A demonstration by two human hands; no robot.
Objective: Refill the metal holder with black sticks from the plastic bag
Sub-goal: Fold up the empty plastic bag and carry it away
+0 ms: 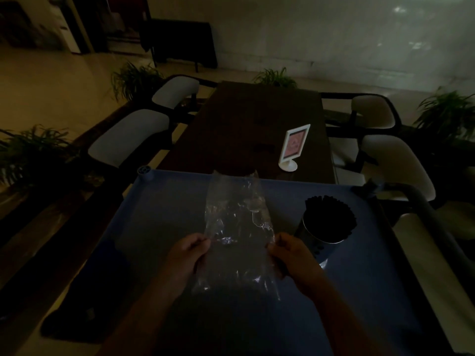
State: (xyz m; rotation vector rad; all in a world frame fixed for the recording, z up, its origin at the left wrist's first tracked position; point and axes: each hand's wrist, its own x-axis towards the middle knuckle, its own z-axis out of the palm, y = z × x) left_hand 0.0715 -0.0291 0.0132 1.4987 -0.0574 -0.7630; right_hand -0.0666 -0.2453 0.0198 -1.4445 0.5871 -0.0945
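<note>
A clear, crumpled plastic bag (236,222) is held up over the blue cart top (154,227). My left hand (186,255) pinches its left edge and my right hand (291,255) pinches its right edge. The bag looks see-through, and I can make out no sticks inside it in the dim light. To the right of my right hand stands the round metal holder (316,237), packed with upright black sticks (330,214).
The cart's grey handle bar (424,209) curves down the right side. Beyond the cart is a dark wooden table (244,129) with a white framed sign stand (293,146). Pale-cushioned chairs flank the table, and potted plants stand around.
</note>
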